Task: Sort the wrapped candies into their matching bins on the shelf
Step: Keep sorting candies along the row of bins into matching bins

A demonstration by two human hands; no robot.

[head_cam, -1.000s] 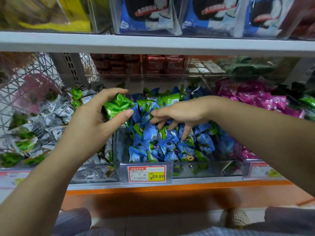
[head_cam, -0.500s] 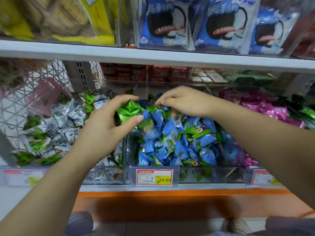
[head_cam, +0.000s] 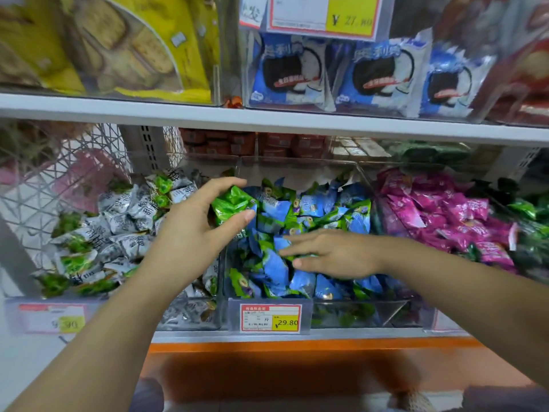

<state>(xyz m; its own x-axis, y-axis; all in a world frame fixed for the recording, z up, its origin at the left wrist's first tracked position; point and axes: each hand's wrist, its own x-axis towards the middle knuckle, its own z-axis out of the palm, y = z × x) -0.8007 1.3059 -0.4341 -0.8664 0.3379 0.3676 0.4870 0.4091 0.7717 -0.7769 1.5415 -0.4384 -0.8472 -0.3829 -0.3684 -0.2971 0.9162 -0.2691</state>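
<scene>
Lower now, the right hand point(head_cam: 335, 254) lies spread on the blue candies point(head_cam: 309, 203); the left hand point(head_cam: 193, 233), its grip pinching green candies point(head_cam: 233, 203), hangs just right of the grey candies point(head_cam: 124, 224).

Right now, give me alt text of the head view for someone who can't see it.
The left hand grips green candies at the edge of the middle bin, where the right hand rests flat on blue candies. White-and-green candies fill the left bin, pink candies the right.
</scene>
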